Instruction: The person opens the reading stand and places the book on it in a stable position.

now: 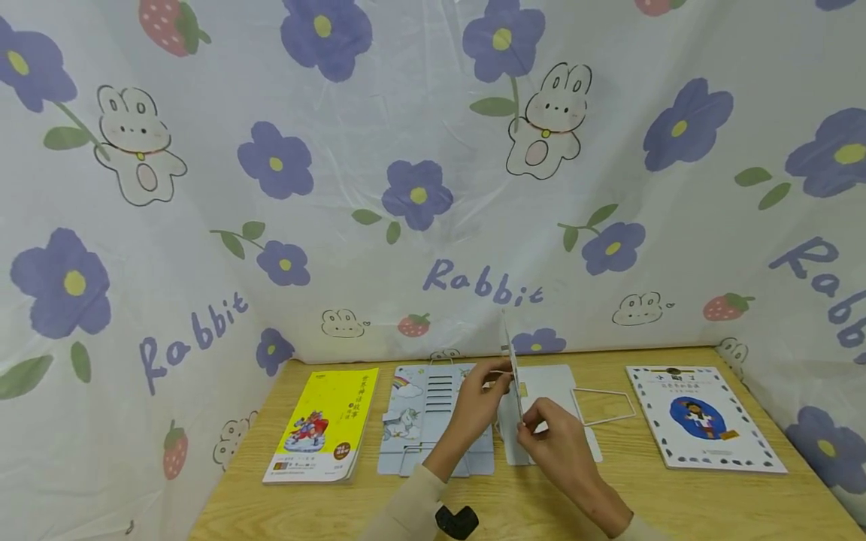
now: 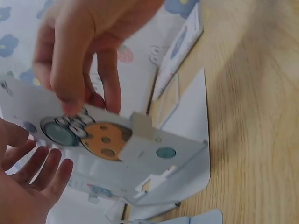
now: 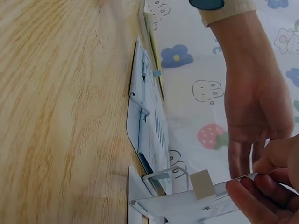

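Note:
A thin metal book stand [image 1: 512,361] has its printed panel raised on edge between my hands, above its white base plate [image 1: 555,379]. My right hand [image 1: 558,439] pinches the panel's near edge between thumb and fingers. On the other side, my left hand [image 1: 482,394] has its fingertips at the printed face; in the left wrist view the fingers of this left hand [image 2: 35,172] are loosely extended beside the panel's round designs [image 2: 105,140]. A small tab [image 2: 141,126] sits on the panel's edge. Beside it, a second book stand [image 1: 440,421], with unicorn and rainbow prints, lies flat.
A yellow book [image 1: 325,421] lies at the left of the wooden table [image 1: 541,511], and a white-covered book [image 1: 704,421] at the right. A wire frame [image 1: 605,406] extends right from the base plate. Patterned cloth [image 1: 419,248] hangs behind the table.

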Available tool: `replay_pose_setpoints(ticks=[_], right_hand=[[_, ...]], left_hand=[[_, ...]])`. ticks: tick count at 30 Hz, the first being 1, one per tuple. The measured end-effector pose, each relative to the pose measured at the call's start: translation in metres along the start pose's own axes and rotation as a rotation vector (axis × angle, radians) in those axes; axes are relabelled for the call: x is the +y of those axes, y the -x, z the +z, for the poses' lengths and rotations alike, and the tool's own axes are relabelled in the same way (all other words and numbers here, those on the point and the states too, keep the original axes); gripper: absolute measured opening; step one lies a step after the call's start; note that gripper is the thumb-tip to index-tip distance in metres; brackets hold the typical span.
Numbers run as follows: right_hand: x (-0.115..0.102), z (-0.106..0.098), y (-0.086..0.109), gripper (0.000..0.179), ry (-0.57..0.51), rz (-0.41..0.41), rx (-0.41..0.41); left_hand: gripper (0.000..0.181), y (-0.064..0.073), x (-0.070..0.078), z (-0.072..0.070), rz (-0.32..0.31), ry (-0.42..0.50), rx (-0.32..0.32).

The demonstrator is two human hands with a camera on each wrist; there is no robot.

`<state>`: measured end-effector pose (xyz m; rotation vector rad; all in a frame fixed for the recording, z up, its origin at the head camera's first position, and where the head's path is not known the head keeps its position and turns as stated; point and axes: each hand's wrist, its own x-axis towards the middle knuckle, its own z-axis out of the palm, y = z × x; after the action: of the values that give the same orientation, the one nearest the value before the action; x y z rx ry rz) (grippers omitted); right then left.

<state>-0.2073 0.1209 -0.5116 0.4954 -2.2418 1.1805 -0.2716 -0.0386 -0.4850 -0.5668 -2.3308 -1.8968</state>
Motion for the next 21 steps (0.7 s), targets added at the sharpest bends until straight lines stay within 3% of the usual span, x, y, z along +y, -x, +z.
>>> replay_pose_setpoints(ticks=[5,10,18,21], right_hand=[[-0.002,0.003,0.0,0.034,0.017,-0.006,0.022],[-0.001,0.006,0.0,0.034,0.029,-0.018,0.042],[0.003,0.012,-0.001,0.033,0.01,-0.003,0.067],[0.004,0.013,-0.001,0.032,0.012,-0.014,0.084]], left_hand=[[0.033,0.014,0.009,-0.001,0.025,0.041,-0.004],[0.04,0.029,0.014,-0.002,0.005,0.0,-0.029],[0.047,0.043,0.017,0.004,0.095,-0.037,-0.047],[0.048,0.045,0.018,0.009,0.096,-0.042,-0.016]])
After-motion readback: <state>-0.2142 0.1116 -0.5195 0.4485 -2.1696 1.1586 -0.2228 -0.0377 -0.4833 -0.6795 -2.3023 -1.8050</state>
